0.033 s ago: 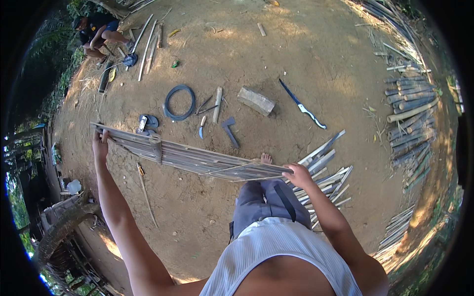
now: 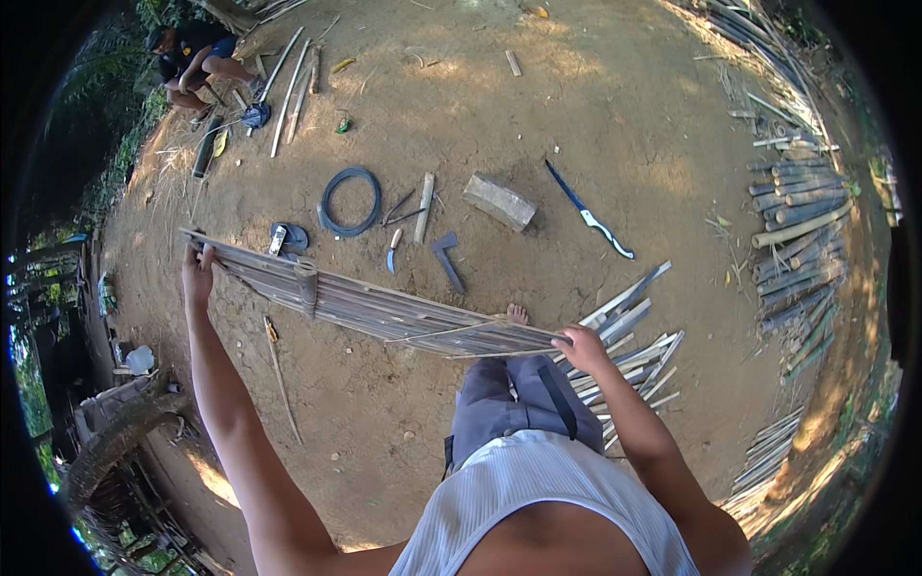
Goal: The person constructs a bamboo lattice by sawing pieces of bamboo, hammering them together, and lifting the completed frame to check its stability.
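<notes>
Head view: both hands are held well apart, each closed on one end of a long bundle of slats (image 2: 384,309). By the left hand (image 2: 198,276) the far left end is gripped, its fingers curled over the edge; by the right hand (image 2: 582,348) the opposite, lower end is clasped. Between the hands the slats are stretched aslant above the ground, and across them, nearer the left hand, a short crosspiece (image 2: 306,290) is set.

A small mark is borne on the shirt (image 2: 190,53) of a person seated well beyond the left hand, too small to be read.

To the left of the left forearm a pale plastic container (image 2: 140,361) is seen; its contents cannot be told. Beyond the slats, between the hands, a coil (image 2: 355,230), a knife (image 2: 392,259) and a hatchet (image 2: 447,259) are laid. Just beside the right hand, loose strips (image 2: 629,322) are spread.
</notes>
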Tool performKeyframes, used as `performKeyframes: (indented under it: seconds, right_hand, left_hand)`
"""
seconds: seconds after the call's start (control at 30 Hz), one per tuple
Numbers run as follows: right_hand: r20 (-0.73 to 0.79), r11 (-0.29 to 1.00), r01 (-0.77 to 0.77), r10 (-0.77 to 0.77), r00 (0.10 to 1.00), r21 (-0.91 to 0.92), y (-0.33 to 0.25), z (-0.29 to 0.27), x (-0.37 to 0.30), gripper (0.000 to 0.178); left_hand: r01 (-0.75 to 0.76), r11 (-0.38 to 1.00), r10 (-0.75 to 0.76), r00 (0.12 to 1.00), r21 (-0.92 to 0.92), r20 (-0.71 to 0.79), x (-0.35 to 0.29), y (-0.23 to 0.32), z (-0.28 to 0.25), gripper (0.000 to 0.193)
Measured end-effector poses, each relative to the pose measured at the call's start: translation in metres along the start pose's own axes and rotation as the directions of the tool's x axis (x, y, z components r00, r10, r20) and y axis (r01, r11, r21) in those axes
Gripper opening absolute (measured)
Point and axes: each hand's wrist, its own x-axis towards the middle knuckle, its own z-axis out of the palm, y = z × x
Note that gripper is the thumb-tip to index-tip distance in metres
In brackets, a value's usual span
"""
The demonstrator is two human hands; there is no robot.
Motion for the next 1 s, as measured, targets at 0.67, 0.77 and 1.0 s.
performKeyframes:
  seconds: [0.67,0.77,1.0]
  right_hand:
    - [0.042,0.997,0.003,0.000,0.999,-0.082,0.143,-0.028,0.062,0.034]
    - [0.129,0.986,0.085,-0.066,0.989,-0.143,0.161,-0.027,0.083,0.036]
    - [0.186,0.934,-0.272,0.232,0.955,0.233,0.214,-0.092,0.225,0.040]
  left_hand:
    - [-0.014,0.989,-0.010,0.988,0.148,0.157,0.241,0.153,0.329,0.074]
    - [0.055,0.994,-0.073,0.978,0.097,0.197,0.257,0.176,0.372,0.095]
    - [0.283,0.959,-0.284,0.958,0.020,0.034,0.015,0.192,0.507,0.061]
